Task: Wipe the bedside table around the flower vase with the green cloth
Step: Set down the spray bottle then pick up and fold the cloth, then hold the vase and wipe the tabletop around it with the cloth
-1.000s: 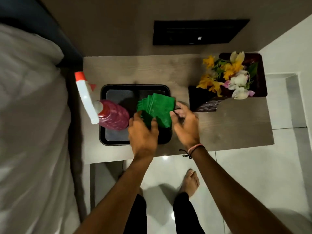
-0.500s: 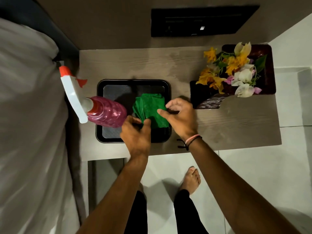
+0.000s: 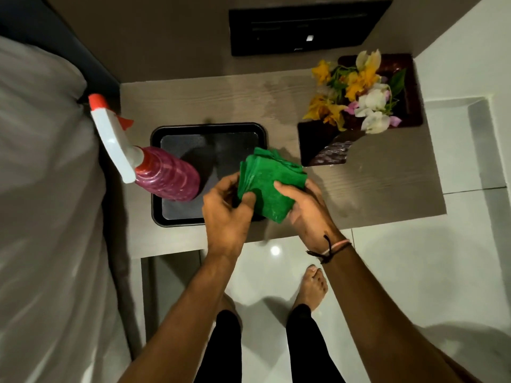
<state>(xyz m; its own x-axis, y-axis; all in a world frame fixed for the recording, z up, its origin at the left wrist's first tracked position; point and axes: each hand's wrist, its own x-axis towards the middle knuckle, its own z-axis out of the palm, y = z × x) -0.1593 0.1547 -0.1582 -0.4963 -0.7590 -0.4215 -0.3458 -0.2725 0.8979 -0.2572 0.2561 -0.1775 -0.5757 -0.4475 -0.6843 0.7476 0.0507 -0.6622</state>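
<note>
Beside the bed, your bedside table (image 3: 373,189) carries one black tray (image 3: 157,172), one spray bottle (image 3: 166,178) standing in the tray, and one flower vase (image 3: 331,153) at the far right corner. Your left hand (image 3: 225,214) and right hand (image 3: 307,208) both grip one folded green cloth (image 3: 269,179) above the tray's right edge. No legible writing.

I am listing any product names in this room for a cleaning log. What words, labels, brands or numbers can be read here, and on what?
None can be read.
Black wall panel: a small white mark and a tiny mark by its lower right corner, both too small to read.
Spray bottle: no label shows.
Green cloth, black tray, flower vase: no text visible.
</note>
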